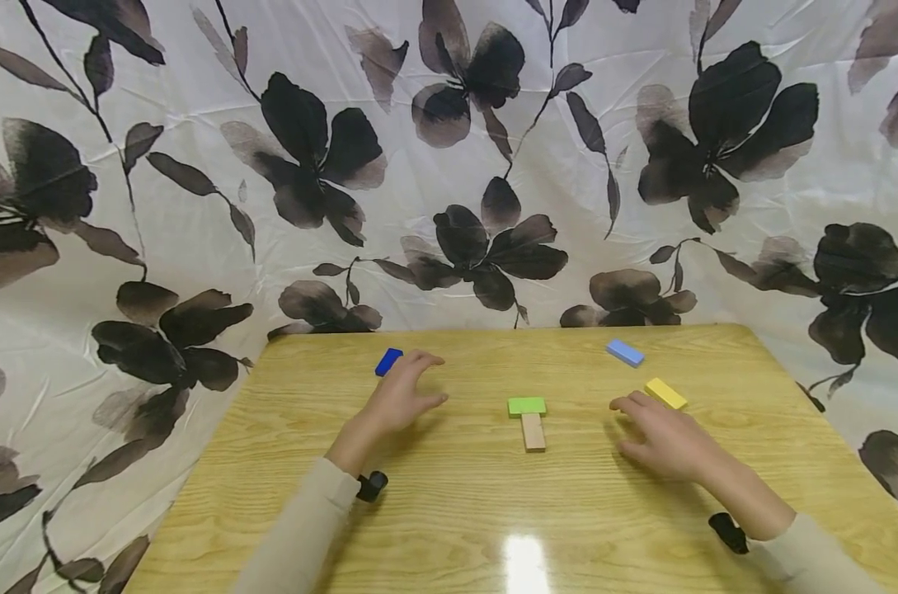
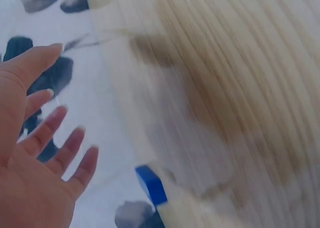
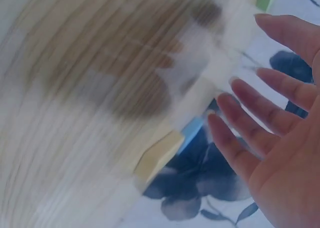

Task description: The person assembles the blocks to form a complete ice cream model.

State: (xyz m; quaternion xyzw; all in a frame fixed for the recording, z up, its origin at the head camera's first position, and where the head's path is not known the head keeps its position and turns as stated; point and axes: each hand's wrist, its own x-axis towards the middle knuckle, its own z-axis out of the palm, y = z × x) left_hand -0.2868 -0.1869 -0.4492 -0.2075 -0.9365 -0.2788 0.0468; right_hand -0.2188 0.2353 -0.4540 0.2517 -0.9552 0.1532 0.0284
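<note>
Landmark: bright-green, flat rectangular block (image 1: 526, 405), lying on the glossy wood-grain table (image 1: 449, 520).
Stem: bare-wood rectangular block (image 1: 533, 433), on the green block's near side, end-on, making a T.
Left hand (image 1: 404, 392): left of the green block, thumb and fingers spread, holding nothing.
Dark-blue rectangular block (image 1: 387, 360): left of and beyond the green block.
Right hand (image 1: 664, 437): right of the green block, digits spread, empty.
Yellow rectangular block (image 1: 667, 393), light-blue rectangular block (image 1: 625, 353): right of the green block, light-blue farther back.
Handling advice: pinch any block by its long sides; approach the green block gently, lest the T shift.
</note>
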